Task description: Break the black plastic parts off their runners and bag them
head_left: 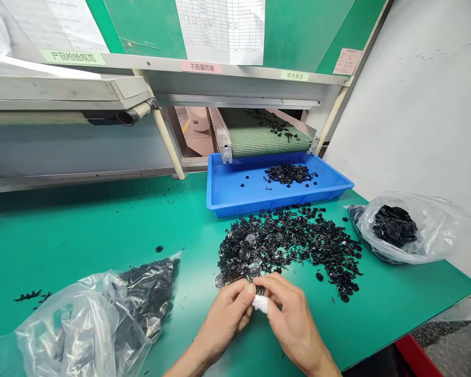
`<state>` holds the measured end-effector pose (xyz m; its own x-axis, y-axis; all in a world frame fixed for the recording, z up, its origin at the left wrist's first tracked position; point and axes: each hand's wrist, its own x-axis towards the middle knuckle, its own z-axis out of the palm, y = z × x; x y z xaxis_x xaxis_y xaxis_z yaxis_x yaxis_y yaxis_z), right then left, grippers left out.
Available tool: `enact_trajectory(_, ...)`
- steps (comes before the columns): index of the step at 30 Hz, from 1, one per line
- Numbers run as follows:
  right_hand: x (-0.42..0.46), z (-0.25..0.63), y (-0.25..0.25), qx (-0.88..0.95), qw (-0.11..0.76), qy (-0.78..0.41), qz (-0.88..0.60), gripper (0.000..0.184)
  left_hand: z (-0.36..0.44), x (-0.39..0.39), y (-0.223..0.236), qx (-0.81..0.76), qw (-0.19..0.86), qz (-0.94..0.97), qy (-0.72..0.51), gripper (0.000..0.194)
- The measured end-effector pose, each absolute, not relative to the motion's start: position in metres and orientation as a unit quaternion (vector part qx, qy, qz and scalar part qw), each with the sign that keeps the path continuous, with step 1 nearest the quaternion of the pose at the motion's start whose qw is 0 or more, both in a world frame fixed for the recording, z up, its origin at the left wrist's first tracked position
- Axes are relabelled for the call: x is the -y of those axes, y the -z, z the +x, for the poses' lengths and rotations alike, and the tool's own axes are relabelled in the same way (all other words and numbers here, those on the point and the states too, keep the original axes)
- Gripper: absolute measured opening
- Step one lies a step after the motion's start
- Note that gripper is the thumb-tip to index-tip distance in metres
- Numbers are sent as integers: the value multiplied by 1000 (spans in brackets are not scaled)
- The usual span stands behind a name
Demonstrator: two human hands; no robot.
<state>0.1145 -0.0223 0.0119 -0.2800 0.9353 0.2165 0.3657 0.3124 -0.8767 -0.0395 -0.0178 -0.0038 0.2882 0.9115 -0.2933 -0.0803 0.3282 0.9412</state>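
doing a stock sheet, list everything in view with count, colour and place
Smooth green tabletop: 1, green, foreground
Shallow rectangular blue plastic tray: 1, blue, tabletop's far side
Ribbed green conveyor belt: 1, green, end above tray
Small black plastic parts: uncountable, black, on tabletop, tray and belt
Clear plastic bags of black parts: 2, clear, tabletop's left and right
White printed paper sheets: at least 2, white, top left and centre
Narrow rectangular strip labels: 3, two green and one pink, pale upper rail
Pink printed notice: 1, pink, upper right
Smooth white panel: 1, white, right side
Red bin-like edge: 1, red, bottom right
Left hand: 1, bare, bottom centre, fingertips on a dark part
Right hand: 1, bare with white thumb wrap, same part
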Motion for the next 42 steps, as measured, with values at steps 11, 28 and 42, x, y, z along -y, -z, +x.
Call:
enact_trajectory(11,2,110,-4,740,404,-343,-415,38,-36,21,8,-490,638,421,-419,45)
enact_trajectory(28,-65,91,-15,860,231,-146,-431,24,-46,16,4,-385,711,229,-542,41)
enact_trajectory(42,-20,111,-21,649,396,-500,-415,20,-41,14,4,-418,686,349,-482,35)
